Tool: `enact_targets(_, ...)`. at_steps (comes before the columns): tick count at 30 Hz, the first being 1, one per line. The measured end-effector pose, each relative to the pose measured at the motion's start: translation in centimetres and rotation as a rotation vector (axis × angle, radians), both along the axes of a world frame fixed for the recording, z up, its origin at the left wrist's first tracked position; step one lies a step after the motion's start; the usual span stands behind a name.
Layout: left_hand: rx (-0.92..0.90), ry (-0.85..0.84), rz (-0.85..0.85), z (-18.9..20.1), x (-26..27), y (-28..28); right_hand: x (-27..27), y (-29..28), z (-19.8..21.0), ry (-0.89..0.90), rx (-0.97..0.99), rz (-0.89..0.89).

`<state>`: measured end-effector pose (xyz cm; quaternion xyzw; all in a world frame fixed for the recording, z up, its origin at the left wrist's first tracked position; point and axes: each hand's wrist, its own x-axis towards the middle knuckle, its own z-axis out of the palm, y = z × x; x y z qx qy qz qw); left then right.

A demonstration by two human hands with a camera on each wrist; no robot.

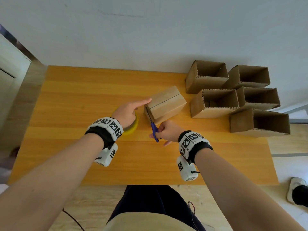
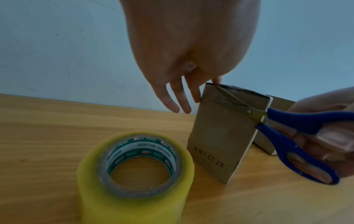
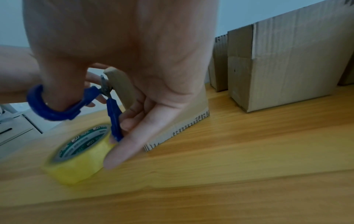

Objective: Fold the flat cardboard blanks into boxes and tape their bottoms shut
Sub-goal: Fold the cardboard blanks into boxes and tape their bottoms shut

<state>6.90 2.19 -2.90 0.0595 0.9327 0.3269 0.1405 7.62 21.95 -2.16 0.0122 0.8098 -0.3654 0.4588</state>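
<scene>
A folded cardboard box [image 1: 165,104] stands bottom up mid-table, with a seam along its top. My left hand [image 1: 131,110] reaches over the yellow tape roll [image 1: 132,126]; its straight fingers [image 2: 172,104] touch the box's upper left edge. My right hand [image 1: 166,132] grips blue-handled scissors [image 1: 154,129] with thumb and fingers through the loops. In the left wrist view the scissors [image 2: 287,128] have their blades parted against the top edge of the box's [image 2: 224,133] near end. The tape roll [image 2: 138,174] lies flat beside the box.
Several finished boxes [image 1: 233,90] stand open side up along the table's right back, close to the box in the middle. The wall runs behind the orange wooden table [image 1: 83,97]. A shoe [image 1: 298,192] is on the floor at the right.
</scene>
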Motion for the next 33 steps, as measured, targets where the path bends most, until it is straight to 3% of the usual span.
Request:
enact_targets(5,0.016,-0.035,0.054,1.0,-0.4,0.2,-0.1,-0.3,-0.2,-0.046,-0.017,-0.04)
enact_targets(13,0.036,-0.038,-0.017,0.4,-1.2,-0.2,-1.2,-0.2,-0.1,-0.103,0.022,0.024)
enact_targets(17,0.042,-0.033,-0.029,0.5,-1.5,-0.1,-0.9,0.1,-0.7,-0.167,0.127,0.057)
enact_targets(23,0.039,0.012,-0.053,0.6,-2.1,0.1,0.4,0.8,-2.5,0.064,0.238,0.166)
enact_targets(29,0.068,0.254,-0.031,0.9,-2.0,1.4,0.0,1.3,-3.2,0.29,0.405,0.19)
enact_targets(33,0.018,0.166,-0.077,0.4,-1.7,2.4,0.3,1.3,-4.5,0.317,0.412,0.149)
